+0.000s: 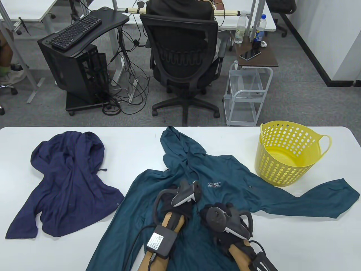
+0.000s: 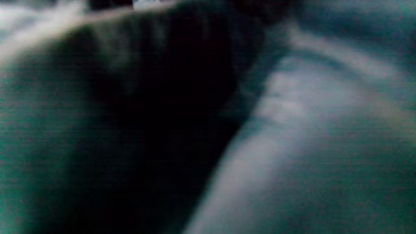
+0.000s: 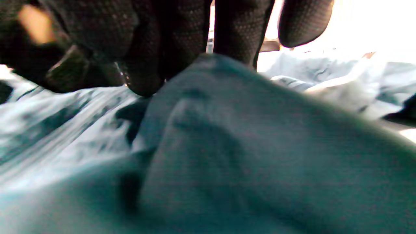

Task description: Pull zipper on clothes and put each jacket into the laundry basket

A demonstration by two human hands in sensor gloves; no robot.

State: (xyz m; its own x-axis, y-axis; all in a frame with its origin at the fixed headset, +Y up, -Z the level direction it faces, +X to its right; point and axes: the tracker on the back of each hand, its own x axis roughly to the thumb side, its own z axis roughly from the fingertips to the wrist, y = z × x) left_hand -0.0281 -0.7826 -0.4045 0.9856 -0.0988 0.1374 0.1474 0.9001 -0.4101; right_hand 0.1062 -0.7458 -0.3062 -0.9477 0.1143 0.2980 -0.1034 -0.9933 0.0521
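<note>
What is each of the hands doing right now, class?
Left hand: on the teal jacket; grip cannot be told.
Right hand: fingers pinch a raised fold of it.

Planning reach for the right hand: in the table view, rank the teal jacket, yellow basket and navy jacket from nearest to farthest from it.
1. Teal jacket: under the right hand.
2. Basket: on its right, farther up the table.
3. Navy jacket: far left, beyond the left hand.

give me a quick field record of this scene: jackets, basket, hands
teal jacket: spread flat at table centre, sleeves out
navy jacket: crumpled, on the table's left
laundry basket: yellow, upright, right of the teal jacket, nothing visible inside
left hand: on the teal jacket's front
right hand: fingers gripping a raised fold of teal cloth
zipper: hidden by the hands
</note>
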